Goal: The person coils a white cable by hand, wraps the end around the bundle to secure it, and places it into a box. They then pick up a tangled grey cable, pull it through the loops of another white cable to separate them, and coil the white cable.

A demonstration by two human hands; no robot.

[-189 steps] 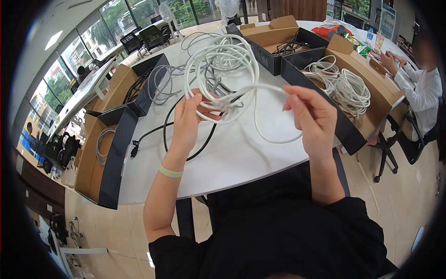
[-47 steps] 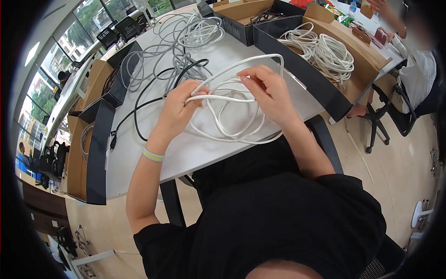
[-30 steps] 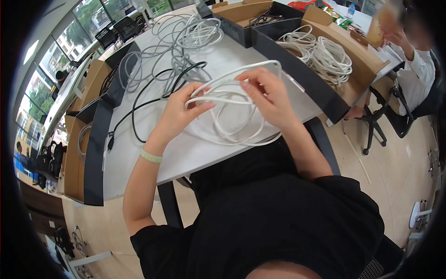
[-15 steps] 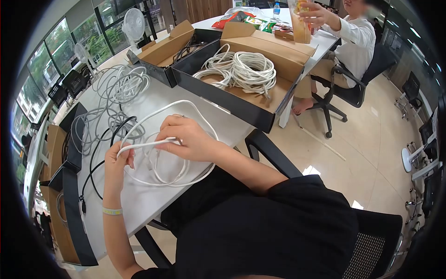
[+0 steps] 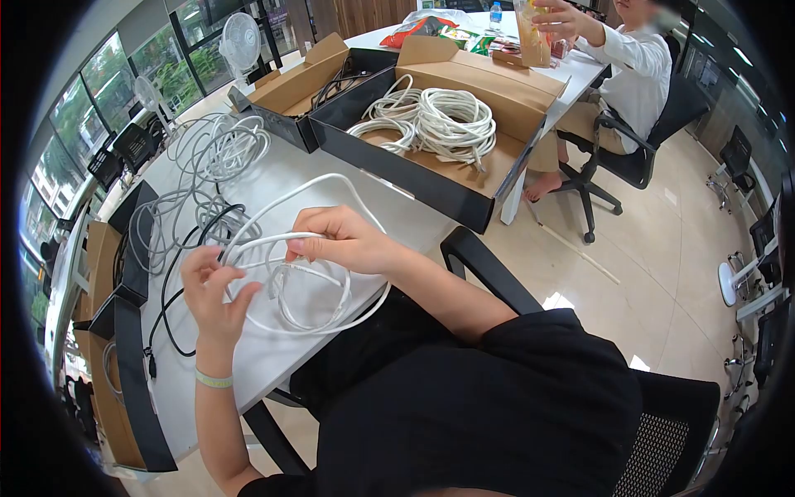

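My right hand [image 5: 344,238] pinches a white cable [image 5: 286,192] between thumb and fingers. Loose loops of that cable hang and lie over the table's near edge, below and around the hand. To its left, my left hand [image 5: 217,290] has its fingers curved and apart, close beside the cable with nothing gripped. A black cable [image 5: 168,311] runs along the tabletop by the left wrist. Beyond it spreads a tangle of grey cable [image 5: 195,170].
Across the table, a black box [image 5: 397,178] holds coiled white cables [image 5: 455,124]; another box [image 5: 290,91] beside it holds dark cables. More boxes [image 5: 128,389] line the left edge. A person [image 5: 633,74] sits at the back right, holding a drink cup [image 5: 534,37].
My left hand has let go of the white cable and opened its fingers. The right hand still grips it, having shifted slightly right.
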